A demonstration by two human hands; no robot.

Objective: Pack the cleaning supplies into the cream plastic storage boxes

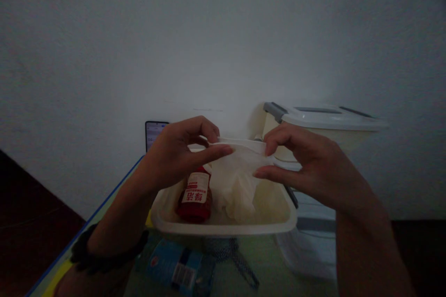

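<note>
A thin, whitish, translucent disposable glove (240, 162) hangs with its rimmed opening at the top, above a white plastic basin (223, 229). My left hand (184, 148) is closed on the left side of that rim, thumb in front and fingers behind. At the right end of the rim, my right hand (296, 158) has its fingertips hooked on the edge, while the thumb lies lower against the glove. The glove's lower part is bunched over the basin. A red bottle (195, 195) with a pale label leans inside the basin, on the left.
Behind my left hand a phone (156, 129) stands against the wall. Right of the basin are a pale storage box with a white-and-grey lid (320, 116) and clear plastic containers (310, 250). A blue packet (176, 264) and a dark patterned strap (240, 264) lie in front.
</note>
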